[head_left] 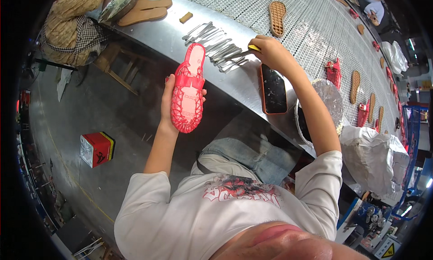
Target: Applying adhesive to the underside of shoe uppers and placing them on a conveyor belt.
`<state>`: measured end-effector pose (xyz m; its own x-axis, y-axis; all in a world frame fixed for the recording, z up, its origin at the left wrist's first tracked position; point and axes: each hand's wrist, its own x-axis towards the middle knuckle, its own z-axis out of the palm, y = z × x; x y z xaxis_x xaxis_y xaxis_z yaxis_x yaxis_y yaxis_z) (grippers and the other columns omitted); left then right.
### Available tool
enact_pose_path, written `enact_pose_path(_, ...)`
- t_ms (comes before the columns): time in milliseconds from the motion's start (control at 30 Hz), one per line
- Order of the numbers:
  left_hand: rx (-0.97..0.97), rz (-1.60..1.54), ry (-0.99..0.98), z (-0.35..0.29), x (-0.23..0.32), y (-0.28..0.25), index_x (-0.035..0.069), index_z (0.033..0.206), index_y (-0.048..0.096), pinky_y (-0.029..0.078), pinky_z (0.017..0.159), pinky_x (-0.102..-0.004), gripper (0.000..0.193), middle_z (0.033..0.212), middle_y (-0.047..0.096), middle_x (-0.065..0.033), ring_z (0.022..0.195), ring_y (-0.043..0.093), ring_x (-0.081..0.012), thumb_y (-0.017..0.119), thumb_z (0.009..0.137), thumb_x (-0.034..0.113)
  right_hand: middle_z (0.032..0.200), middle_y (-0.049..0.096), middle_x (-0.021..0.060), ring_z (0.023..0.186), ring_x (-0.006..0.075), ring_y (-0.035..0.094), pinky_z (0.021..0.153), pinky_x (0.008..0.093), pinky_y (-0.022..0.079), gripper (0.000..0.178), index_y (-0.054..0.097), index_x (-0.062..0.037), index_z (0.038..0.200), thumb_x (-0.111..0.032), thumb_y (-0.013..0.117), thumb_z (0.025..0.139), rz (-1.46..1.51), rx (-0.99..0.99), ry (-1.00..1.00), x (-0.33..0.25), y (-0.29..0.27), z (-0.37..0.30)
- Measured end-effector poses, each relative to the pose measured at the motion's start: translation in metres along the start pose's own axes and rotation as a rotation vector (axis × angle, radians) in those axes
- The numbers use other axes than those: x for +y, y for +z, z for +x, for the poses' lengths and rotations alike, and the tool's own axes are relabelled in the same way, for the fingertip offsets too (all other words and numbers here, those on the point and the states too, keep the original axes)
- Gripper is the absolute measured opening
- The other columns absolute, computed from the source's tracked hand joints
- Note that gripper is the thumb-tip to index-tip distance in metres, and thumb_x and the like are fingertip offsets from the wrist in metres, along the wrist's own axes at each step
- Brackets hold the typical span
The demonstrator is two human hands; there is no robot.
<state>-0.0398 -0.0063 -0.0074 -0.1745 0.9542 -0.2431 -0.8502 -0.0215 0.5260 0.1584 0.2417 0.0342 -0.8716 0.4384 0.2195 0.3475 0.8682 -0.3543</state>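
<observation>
My left hand (168, 102) grips a red woven shoe upper (187, 120) from behind and along its side. Its pale pink insole (195, 61) faces me, crossed by a red strap, and it is held upright in front of the bench edge. Over the bench, my right hand (270, 55) is closed around a thin tool with a yellow end (255, 48); its kind is unclear. Just left of that hand, a row of flat grey metal strips (216, 43) lies on the bench. Below the hand sits a phone (274, 91) in an orange case.
A round container (303, 120) stands by my right forearm, with a white sack (376, 151) beyond it. Tan soles (277, 18) and red uppers (333, 73) lie on the mesh conveyor (234, 9). Another person (74, 30) sits far left. A red tin (98, 148) is on the floor.
</observation>
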Motion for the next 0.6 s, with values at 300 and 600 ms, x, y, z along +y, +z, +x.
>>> enact_pose_path(300, -0.055, 0.008, -0.013, -0.004, -0.006, 0.015, -0.004, 0.125, 0.054, 0.062, 0.070, -0.0359, 0.070, 0.108, 0.066, -0.0177, 0.084, 0.070, -0.0252, 0.045, 0.096, 0.060, 0.092, 0.060, 0.0062, 0.075, 0.0170, 0.056, 0.067, 0.0300, 0.047, 0.016, 0.062, -0.0014, 0.082, -0.008, 0.076, 0.078, 0.328, 0.134, 0.140, -0.016, -0.026, -0.011)
enact_pose_path(600, -0.228, 0.049, 0.039, 0.007, -0.040, 0.093, -0.002, 0.130, 0.050, 0.057, 0.080, -0.0353, 0.079, 0.108, 0.066, -0.0187, 0.093, 0.067, -0.0238, 0.042, 0.094, 0.067, 0.102, 0.070, 0.0145, 0.065, 0.0229, 0.060, 0.061, 0.0303, 0.049, 0.021, 0.047, -0.0016, 0.077, 0.007, 0.067, 0.074, 0.353, 0.517, -0.007, -0.131, -0.076, -0.089)
